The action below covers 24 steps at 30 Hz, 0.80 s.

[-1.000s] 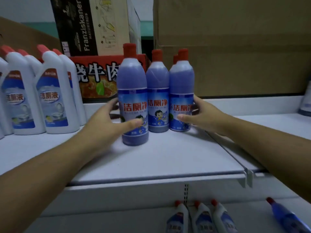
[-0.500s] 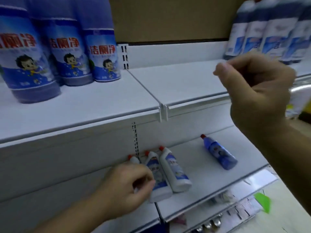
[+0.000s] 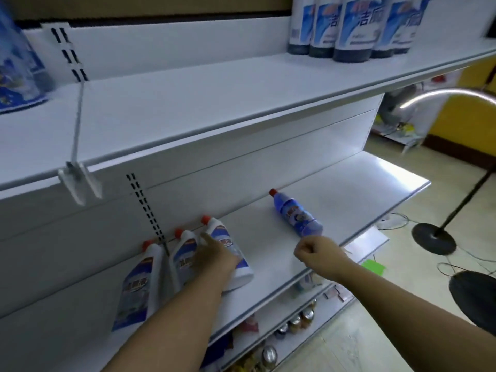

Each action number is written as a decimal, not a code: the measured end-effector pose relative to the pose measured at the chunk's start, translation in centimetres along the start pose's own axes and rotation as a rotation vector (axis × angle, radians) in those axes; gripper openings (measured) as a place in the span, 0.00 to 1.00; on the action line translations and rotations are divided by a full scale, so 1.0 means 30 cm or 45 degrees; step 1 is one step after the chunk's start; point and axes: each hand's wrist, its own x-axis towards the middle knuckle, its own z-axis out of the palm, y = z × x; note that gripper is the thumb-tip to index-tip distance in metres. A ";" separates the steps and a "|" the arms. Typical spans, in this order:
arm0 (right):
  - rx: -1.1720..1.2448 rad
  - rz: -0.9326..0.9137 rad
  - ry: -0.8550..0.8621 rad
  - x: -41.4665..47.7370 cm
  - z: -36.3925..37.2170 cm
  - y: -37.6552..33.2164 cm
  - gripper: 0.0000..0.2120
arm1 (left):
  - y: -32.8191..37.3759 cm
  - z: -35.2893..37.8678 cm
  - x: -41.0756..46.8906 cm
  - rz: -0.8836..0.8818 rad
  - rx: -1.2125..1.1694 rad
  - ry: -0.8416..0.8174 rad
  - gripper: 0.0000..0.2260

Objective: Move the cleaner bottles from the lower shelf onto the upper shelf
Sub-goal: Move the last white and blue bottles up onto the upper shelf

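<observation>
Lowered right hand curls just beside the lying blue bottle.

upper-shelf bottles tops cropped, left hand blurred

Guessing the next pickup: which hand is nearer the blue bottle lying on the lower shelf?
Right. The right hand is just short of the blue bottle, at its base; the left hand lies on the white bottles.
</observation>
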 end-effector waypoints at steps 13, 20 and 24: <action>0.117 0.204 0.387 0.184 -0.077 0.232 0.14 | 0.089 0.081 -0.012 -0.203 -0.931 -0.339 0.36; 0.158 0.347 -0.058 0.404 -0.077 0.166 0.25 | 0.093 0.022 -0.181 -0.093 -1.268 -0.538 0.31; -0.020 0.358 -0.235 0.434 -0.072 0.157 0.14 | 0.082 -0.029 -0.284 0.027 -1.346 -0.479 0.31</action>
